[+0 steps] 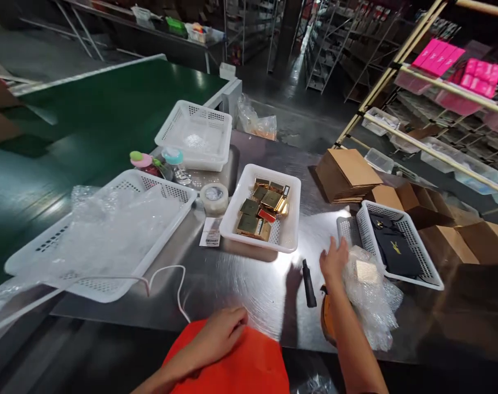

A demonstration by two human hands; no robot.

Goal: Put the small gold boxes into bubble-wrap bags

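My right hand [334, 264] reaches over the metal table, its fingers apart and nothing visible in them. It is beside a pile of bubble wrap [372, 309] with a small pale box [366, 271] on or under it. To its left lies a black, stick-like tool [308, 284]. An orange and black object [326, 317] is partly hidden by my right forearm. My left hand [222, 336] rests against my orange garment [249, 364], fingers curled in, with no object visible. Ahead of both hands, a white basket [293, 219] holds several gold boxes [249, 208] and a red one.
A white basket [138, 271] of clear plastic bags stands left, with another white basket [224, 139] behind. A tape roll [214, 198] and printed card [210, 232] lie between. Right are a basket with black items [432, 280], cardboard stacks [347, 172] and a shelf rack.
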